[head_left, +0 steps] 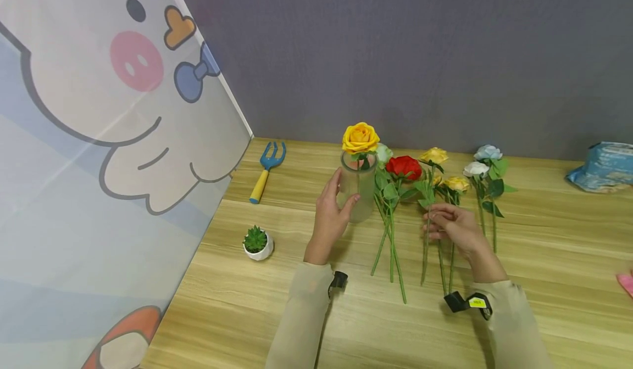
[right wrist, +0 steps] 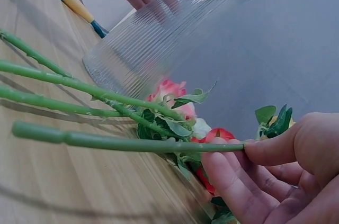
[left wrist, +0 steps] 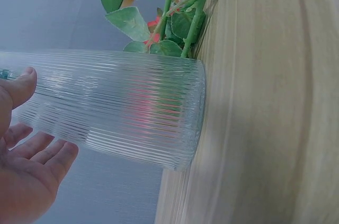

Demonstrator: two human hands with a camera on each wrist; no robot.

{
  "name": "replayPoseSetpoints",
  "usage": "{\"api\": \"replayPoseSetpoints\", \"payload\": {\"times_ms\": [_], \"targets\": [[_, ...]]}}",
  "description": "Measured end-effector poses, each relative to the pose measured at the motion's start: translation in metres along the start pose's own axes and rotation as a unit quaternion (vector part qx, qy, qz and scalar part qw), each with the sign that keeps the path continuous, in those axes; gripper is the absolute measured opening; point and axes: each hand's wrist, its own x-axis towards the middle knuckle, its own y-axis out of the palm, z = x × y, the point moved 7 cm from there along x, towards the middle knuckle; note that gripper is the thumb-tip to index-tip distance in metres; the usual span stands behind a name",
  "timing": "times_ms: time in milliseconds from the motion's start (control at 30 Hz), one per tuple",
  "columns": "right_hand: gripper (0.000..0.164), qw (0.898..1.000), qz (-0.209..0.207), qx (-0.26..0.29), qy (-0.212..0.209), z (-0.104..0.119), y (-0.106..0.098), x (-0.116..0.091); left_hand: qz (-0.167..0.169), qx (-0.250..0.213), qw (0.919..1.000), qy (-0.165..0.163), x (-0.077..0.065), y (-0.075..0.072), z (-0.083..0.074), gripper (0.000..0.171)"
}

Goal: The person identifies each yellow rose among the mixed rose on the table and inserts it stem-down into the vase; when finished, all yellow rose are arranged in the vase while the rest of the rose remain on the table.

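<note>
My left hand grips a clear ribbed glass vase, thumb on one side and fingers on the other. The vase stands upright on the table, and one large yellow rose rises above its rim. With thumb and fingers, my right hand pinches the green stem of an artificial rose with a yellow bloom; its cut end points toward me. Between the hands lie a red rose and other stems. Two more yellow roses lie under and beside my right hand.
Right of my right hand lie a white rose and a pale blue one. A blue packet sits far right. A toy garden fork and potted succulent stand left. A grey wall borders the back.
</note>
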Motion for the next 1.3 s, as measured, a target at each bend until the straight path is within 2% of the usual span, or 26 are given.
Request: {"api": "replayPoseSetpoints", "payload": {"times_ms": [133,367,767,933,1133,1300], "targets": [[0.038,1.0,-0.008,0.027,-0.001,0.001,-0.002,0.001,0.0,-0.003,1.0,0.001,0.0,0.0,0.0,0.07],[0.014,0.994,-0.024,0.109,-0.012,0.0,-0.007,-0.001,0.001,-0.003,1.0,-0.003,0.001,0.0,0.001,0.069],[0.018,0.97,-0.042,0.233,-0.049,0.003,-0.01,-0.004,-0.002,-0.003,1.0,0.003,0.001,0.0,0.001,0.07],[0.015,0.965,-0.049,0.252,-0.054,0.002,-0.01,-0.003,-0.002,-0.003,1.0,0.003,0.001,0.0,0.001,0.07],[0.014,0.965,-0.05,0.247,-0.067,0.004,-0.009,-0.003,-0.002,0.0,1.0,0.003,0.0,0.0,0.001,0.069],[0.006,0.956,-0.06,0.275,-0.086,0.005,-0.011,-0.003,0.001,-0.005,1.0,0.0,0.001,0.001,0.002,0.069]]}}
